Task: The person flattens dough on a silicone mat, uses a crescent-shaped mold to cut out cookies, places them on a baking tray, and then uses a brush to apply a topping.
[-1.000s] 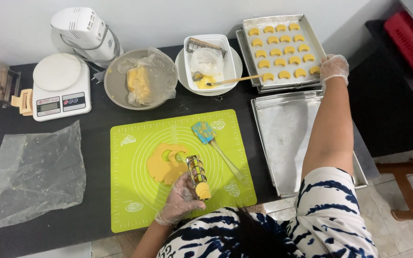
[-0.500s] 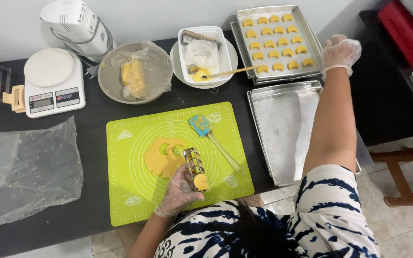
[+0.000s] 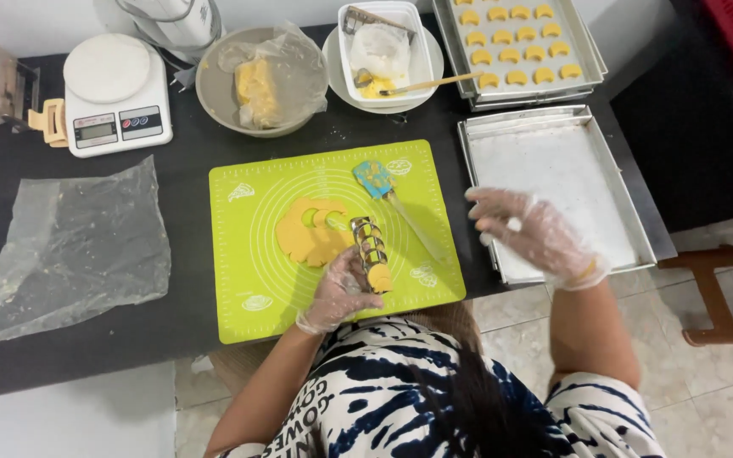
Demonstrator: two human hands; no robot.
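The metal cookie cutter (image 3: 372, 253) lies on the green silicone mat (image 3: 248, 280), near its front edge, with a yellow piece of dough packed at its near end. Its long axis runs roughly front to back, tilted slightly, the near end pointing toward the person. The left hand (image 3: 338, 293), in a clear plastic glove, is curled around the cutter from the left and below, fingers wrapped on its lower part; grip is closed on it. Just left of the cutter, touching or nearly so, sits the flattened sheet of yellow dough (image 3: 307, 233), with cut-out notches along its right side. The cutter is thus between the dough sheet and a blue-headed spatula (image 3: 388, 199), which lies diagonally on the mat to the right, handle running toward the mat's front right corner. The right hand (image 3: 534, 233), also gloved, hovers open with fingers spread over the near left part of the empty metal tray (image 3: 604, 161), holding nothing; it is well apart from the cutter, so the left hand is the nearer one by far. A second tray (image 3: 587, 42) holding rows of crescent cookies sits behind the empty one. Farther back stand a bowl of bagged dough (image 3: 214, 85) and a kitchen scale (image 3: 112, 93); a loose plastic sheet (image 3: 69, 242) lies at far left.
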